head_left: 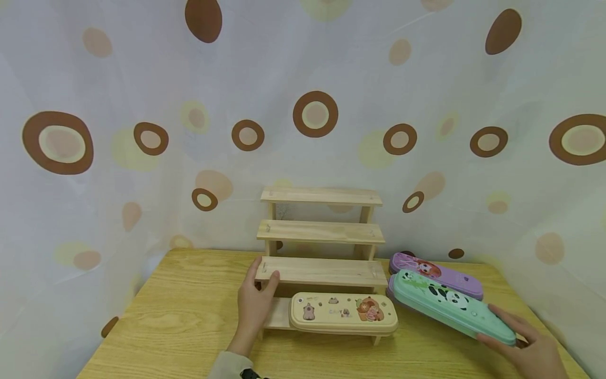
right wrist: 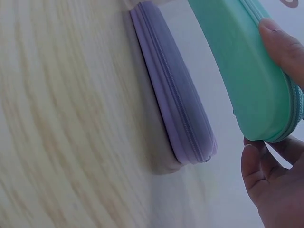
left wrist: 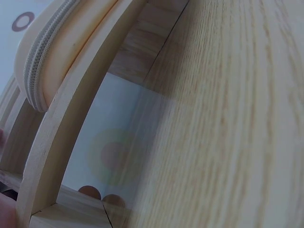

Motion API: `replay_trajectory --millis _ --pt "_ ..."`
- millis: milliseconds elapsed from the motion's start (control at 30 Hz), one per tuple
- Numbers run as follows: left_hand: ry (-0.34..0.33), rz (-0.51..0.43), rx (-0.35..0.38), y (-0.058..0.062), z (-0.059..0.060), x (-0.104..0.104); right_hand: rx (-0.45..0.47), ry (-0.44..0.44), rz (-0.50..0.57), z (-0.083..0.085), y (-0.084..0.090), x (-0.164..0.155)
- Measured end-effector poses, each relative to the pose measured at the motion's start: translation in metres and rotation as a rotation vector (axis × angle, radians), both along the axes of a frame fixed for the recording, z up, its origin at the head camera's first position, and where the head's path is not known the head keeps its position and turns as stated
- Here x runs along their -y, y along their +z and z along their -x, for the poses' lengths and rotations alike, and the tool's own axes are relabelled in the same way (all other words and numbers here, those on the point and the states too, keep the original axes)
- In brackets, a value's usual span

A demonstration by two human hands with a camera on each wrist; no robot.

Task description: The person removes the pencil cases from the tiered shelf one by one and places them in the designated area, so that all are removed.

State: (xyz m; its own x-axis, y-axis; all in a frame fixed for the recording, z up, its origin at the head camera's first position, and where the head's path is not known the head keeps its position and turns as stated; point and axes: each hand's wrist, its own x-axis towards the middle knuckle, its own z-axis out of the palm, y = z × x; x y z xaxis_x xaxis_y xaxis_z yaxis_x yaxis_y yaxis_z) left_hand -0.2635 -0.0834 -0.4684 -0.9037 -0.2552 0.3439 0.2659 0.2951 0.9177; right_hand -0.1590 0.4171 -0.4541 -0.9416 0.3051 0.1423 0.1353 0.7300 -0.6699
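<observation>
My left hand (head_left: 255,302) grips the left end of the second-lowest board of a stepped wooden rack (head_left: 322,271), thumb at the front edge. A cream pencil case (head_left: 343,313) with cartoon pictures lies on the lowest step, towards its right end. In my right hand (head_left: 532,347) is a mint green pencil case (head_left: 454,305) with pandas, pinched at its right end. The right wrist view shows this green case (right wrist: 247,71) lifted, with thumb and fingers on opposite sides of its end. Just behind it, a purple pencil case (head_left: 440,273) lies on the table.
The rack's two upper boards, the top board (head_left: 322,196) among them, bear nothing. The wooden table (head_left: 180,316) extends on both sides of the rack. A patterned curtain (head_left: 265,73) hangs close behind the rack and round the sides.
</observation>
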Motion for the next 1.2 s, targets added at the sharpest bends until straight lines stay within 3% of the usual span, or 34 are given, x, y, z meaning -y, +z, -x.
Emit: replay_trajectory --millis 167,400,567,1200 --pt "0.001 -0.006 0.001 0.0 -0.001 0.0 0.068 0.041 -0.05 0.0 -0.003 -0.001" --pt "-0.004 -0.009 0.006 0.001 0.0 0.0 0.038 0.119 -0.098 0.001 -0.01 -0.001" --pt "-0.005 -0.006 0.001 0.0 0.0 0.0 0.11 0.166 -0.103 0.003 -0.011 -0.001" --pt "-0.011 -0.004 0.023 -0.002 0.001 0.001 0.243 0.238 -0.141 0.005 -0.008 -0.006"
